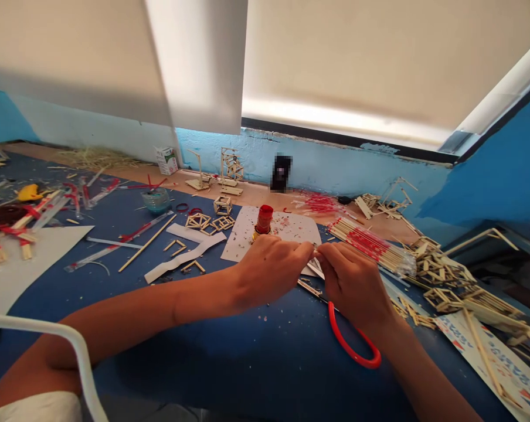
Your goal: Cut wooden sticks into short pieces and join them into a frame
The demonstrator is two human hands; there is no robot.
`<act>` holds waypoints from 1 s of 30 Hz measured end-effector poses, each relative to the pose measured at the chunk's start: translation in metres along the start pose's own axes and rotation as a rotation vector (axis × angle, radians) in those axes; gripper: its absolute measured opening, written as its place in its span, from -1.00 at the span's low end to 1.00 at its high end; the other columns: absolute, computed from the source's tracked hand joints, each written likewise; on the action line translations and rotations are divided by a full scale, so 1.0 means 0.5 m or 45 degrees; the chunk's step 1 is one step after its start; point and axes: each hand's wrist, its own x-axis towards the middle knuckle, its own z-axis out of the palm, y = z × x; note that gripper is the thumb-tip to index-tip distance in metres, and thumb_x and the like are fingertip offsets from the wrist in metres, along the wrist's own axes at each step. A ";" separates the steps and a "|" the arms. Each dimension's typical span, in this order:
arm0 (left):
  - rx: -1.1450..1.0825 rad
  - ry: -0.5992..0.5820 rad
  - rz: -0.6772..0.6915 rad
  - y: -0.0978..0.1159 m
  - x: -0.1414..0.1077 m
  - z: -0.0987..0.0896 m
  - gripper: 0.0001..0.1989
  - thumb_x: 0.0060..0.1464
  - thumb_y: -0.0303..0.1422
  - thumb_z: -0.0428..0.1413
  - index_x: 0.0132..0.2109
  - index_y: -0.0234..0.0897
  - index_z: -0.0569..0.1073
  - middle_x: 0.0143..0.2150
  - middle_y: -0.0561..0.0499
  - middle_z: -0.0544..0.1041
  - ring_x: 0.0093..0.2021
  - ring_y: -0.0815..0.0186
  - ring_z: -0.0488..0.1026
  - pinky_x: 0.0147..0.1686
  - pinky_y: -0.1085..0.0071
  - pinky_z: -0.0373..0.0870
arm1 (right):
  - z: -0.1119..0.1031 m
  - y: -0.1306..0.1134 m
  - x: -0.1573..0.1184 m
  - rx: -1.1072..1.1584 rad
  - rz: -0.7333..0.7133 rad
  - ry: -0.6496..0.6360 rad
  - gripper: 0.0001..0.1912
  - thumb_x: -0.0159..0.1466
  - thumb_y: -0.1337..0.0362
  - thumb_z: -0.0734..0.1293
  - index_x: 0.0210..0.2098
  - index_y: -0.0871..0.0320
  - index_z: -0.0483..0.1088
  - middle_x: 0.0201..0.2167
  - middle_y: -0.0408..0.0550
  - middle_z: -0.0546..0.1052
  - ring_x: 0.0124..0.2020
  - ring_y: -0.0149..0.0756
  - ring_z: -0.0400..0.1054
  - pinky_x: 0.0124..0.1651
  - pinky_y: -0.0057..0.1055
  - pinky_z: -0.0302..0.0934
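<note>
My left hand (271,265) and my right hand (355,284) meet fingertip to fingertip above the blue table (221,357). Both are closed in a pinch, and whatever small thing lies between the fingertips is mostly hidden. Under my right hand lie scissors with a red handle (353,350), their blades partly covered. Just behind my left hand stands a small bottle with a red cap (265,218), on a white sheet of paper (235,249) strewn with dark bits. Left of that sheet are small stick frames (198,221), a stick cube (223,205) and white paper strips (183,258).
Plastic-wrapped wooden sticks (366,243) lie at the right, near a pile of stick frames (441,269) and a printed sheet (480,346). A glass bowl (156,200) stands at the back left. A white curved tube (78,346) crosses the lower left.
</note>
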 end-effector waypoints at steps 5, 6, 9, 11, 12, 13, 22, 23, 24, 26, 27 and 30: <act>0.002 -0.052 -0.032 0.006 -0.002 0.012 -0.79 0.36 -0.52 -0.10 -0.18 -0.35 0.43 -0.42 -0.06 0.55 -0.47 0.21 0.53 -0.52 0.38 0.23 | 0.016 0.003 -0.007 -0.003 0.029 -0.002 -0.74 0.47 0.39 0.16 -0.36 0.12 0.32 -0.47 -0.09 0.44 -0.44 -0.28 0.30 -0.33 -0.37 0.08; -0.002 -0.068 -0.039 0.005 -0.001 0.013 -0.78 0.37 -0.52 -0.11 -0.18 -0.36 0.43 -0.41 -0.07 0.55 -0.46 0.21 0.53 -0.52 0.37 0.22 | 0.018 0.006 -0.007 0.002 0.042 -0.007 -0.74 0.47 0.38 0.16 -0.36 0.13 0.33 -0.46 -0.08 0.46 -0.44 -0.27 0.32 -0.33 -0.37 0.08; -0.044 -0.134 -0.011 -0.005 0.007 0.009 -0.79 0.38 -0.48 -0.08 -0.17 -0.35 0.43 -0.41 -0.04 0.56 -0.46 0.23 0.51 -0.51 0.37 0.17 | 0.011 0.024 -0.008 0.135 0.058 -0.096 -0.76 0.50 0.32 0.15 -0.24 0.13 0.41 -0.36 -0.04 0.54 -0.37 -0.25 0.41 -0.28 -0.37 0.14; -0.084 -0.163 -0.008 -0.017 0.014 0.000 -0.78 0.41 -0.40 -0.07 -0.18 -0.31 0.43 -0.44 0.00 0.54 -0.49 0.27 0.48 -0.52 0.37 0.11 | -0.002 0.045 -0.019 0.219 0.133 -0.194 -0.78 0.50 0.19 0.19 -0.04 0.11 0.43 -0.23 -0.02 0.58 -0.31 -0.24 0.46 -0.24 -0.36 0.22; -0.101 -0.166 -0.027 -0.024 0.019 -0.006 -0.76 0.42 -0.36 -0.07 -0.19 -0.30 0.43 -0.45 0.01 0.53 -0.50 0.28 0.46 -0.52 0.38 0.09 | -0.009 0.057 -0.030 0.187 0.216 -0.238 -0.73 0.48 0.11 0.21 0.04 0.10 0.41 -0.17 0.00 0.58 -0.27 -0.21 0.48 -0.21 -0.34 0.25; -0.111 -0.160 -0.055 -0.030 0.023 -0.013 -0.72 0.44 -0.33 -0.10 -0.19 -0.30 0.43 -0.45 0.02 0.53 -0.50 0.29 0.45 -0.51 0.39 0.07 | -0.016 0.069 -0.046 0.096 0.322 -0.288 -0.66 0.45 0.04 0.24 0.08 0.10 0.39 -0.14 0.03 0.57 -0.25 -0.15 0.49 -0.20 -0.29 0.27; -0.661 0.056 -0.123 -0.032 0.025 -0.092 -0.75 0.43 -0.38 -0.09 -0.19 -0.31 0.42 -0.39 0.11 0.46 -0.46 0.45 0.31 -0.39 0.47 0.18 | -0.006 0.090 -0.189 -0.297 0.774 -0.528 -0.51 0.29 -0.06 0.33 -0.03 0.23 0.43 -0.09 0.27 0.56 0.00 0.20 0.45 0.05 0.05 0.31; -0.668 0.081 -0.094 -0.029 0.022 -0.098 -0.75 0.44 -0.37 -0.08 -0.20 -0.31 0.43 -0.42 0.14 0.44 -0.49 0.47 0.28 -0.40 0.48 0.16 | -0.002 0.087 -0.187 -0.299 0.790 -0.540 -0.52 0.28 -0.05 0.34 -0.04 0.24 0.44 -0.10 0.28 0.57 0.01 0.21 0.44 0.08 0.06 0.30; -0.666 0.104 -0.076 -0.026 0.019 -0.103 -0.73 0.45 -0.35 -0.08 -0.21 -0.29 0.43 -0.46 0.16 0.40 -0.51 0.48 0.24 -0.41 0.48 0.15 | 0.001 0.083 -0.183 -0.295 0.807 -0.557 -0.52 0.25 -0.04 0.35 -0.05 0.24 0.44 -0.10 0.28 0.57 0.01 0.22 0.44 0.09 0.07 0.29; -0.648 0.153 -0.072 -0.020 0.011 -0.113 -0.72 0.45 -0.35 -0.07 -0.25 -0.28 0.43 -0.50 0.19 0.35 -0.54 0.48 0.19 -0.43 0.48 0.14 | 0.003 0.075 -0.172 -0.261 0.871 -0.576 -0.51 0.21 -0.02 0.37 -0.05 0.24 0.44 -0.08 0.27 0.57 0.02 0.22 0.44 0.12 0.07 0.28; -0.644 0.176 -0.080 -0.016 0.006 -0.117 -0.72 0.45 -0.35 -0.07 -0.25 -0.27 0.43 -0.50 0.19 0.34 -0.54 0.48 0.19 -0.43 0.48 0.14 | 0.002 0.072 -0.168 -0.237 0.931 -0.568 -0.50 0.18 -0.02 0.39 -0.04 0.23 0.43 -0.07 0.27 0.57 0.01 0.21 0.45 0.12 0.07 0.28; -0.660 0.212 -0.091 -0.005 -0.006 -0.133 -0.76 0.44 -0.39 -0.08 -0.19 -0.27 0.44 -0.46 0.19 0.38 -0.51 0.48 0.24 -0.43 0.50 0.18 | -0.011 0.071 -0.171 -0.120 1.138 -0.477 -0.45 0.10 -0.02 0.43 -0.04 0.19 0.40 -0.07 0.21 0.57 -0.02 0.19 0.48 0.09 0.06 0.30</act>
